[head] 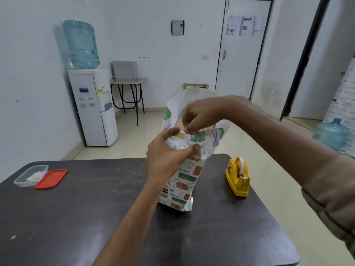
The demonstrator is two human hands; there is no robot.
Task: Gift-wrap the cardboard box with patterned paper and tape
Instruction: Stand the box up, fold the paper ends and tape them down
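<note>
**Here, the parcel stands on end, its open top between the hands**

Upright near the middle of the dark brown tabletop (96, 208) stands a tall parcel in white wrapping paper printed with green, orange and blue motifs (184, 175). Its long axis is close to vertical, leaning a little to the right. The cardboard box is presumably inside, since the paper hides it completely. The bottom end rests on the tabletop, and the top end is still open, with loose paper rising as a pale flap (176, 104) on the far side.

The left hand (165, 152) comes in from the near left. It grips the parcel's upper part, with fingers curled over the top edge and the thumb pressed on the near face. The right hand (201, 116) reaches across from the right and sits just above. Its fingertips (189, 129) are drawn together on the paper's edge in what looks like a pinch, though motion blur softens the detail.

So the work lies straight ahead and above the left hand's grip, and the likely step is folding the top flaps down onto the box end. The yellow plastic tape dispenser with its white roll (238, 177) stands on the tabletop to the right of the parcel. That puts it nearer the right hand, which would have to let go of the paper to reach it.
</note>
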